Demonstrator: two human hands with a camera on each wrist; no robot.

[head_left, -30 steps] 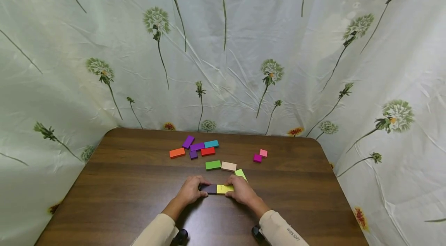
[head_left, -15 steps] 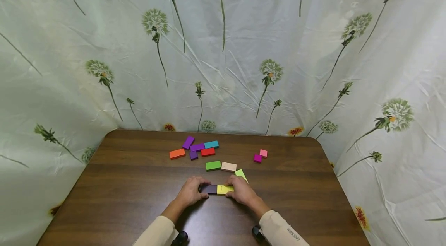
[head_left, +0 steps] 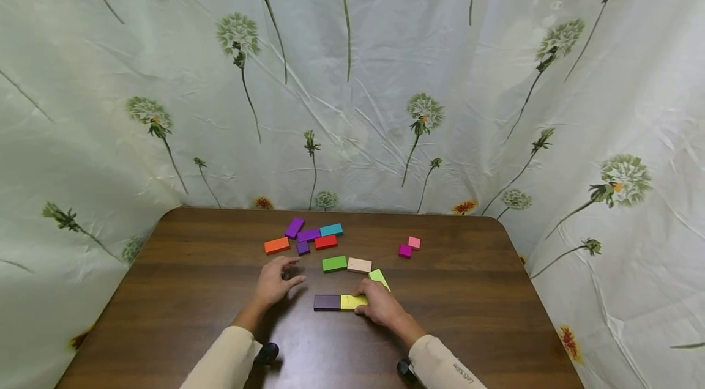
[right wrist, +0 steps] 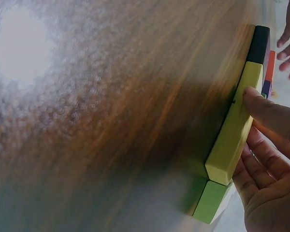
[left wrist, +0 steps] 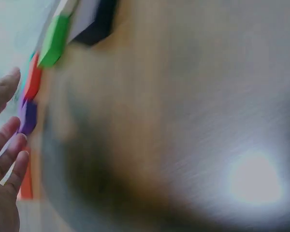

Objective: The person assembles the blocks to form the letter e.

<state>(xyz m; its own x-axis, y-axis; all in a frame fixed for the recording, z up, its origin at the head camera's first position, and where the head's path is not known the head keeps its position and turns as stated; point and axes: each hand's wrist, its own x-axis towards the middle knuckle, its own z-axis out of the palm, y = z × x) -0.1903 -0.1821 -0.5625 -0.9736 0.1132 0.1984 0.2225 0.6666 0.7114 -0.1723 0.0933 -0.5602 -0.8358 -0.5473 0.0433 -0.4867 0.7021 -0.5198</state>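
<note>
On the table a dark purple block (head_left: 327, 303) and a yellow block (head_left: 351, 302) lie end to end in a row. My right hand (head_left: 382, 304) holds the yellow block's right part between thumb and fingers; the thumb presses its near side in the right wrist view. A lime green block (head_left: 379, 279) lies at an angle just beyond that hand, partly hidden by it. Left of the dark block, my left hand (head_left: 275, 282) hovers with fingers spread and nothing in them. In the left wrist view the dark block (left wrist: 94, 21) stands apart from the left hand (left wrist: 7, 159).
Behind the row lie a green block (head_left: 334, 264) and a beige block (head_left: 360, 265). Farther back are an orange block (head_left: 277, 246), a red block (head_left: 326, 242), a teal block (head_left: 331, 229) and several purple ones. Two small pink blocks (head_left: 405, 251) sit right. A flowered curtain (head_left: 352, 101) hangs behind the table.
My left hand has let go of the dark purple block and moved left and away from it, its fingers opening. My right hand stays on the yellow block.
</note>
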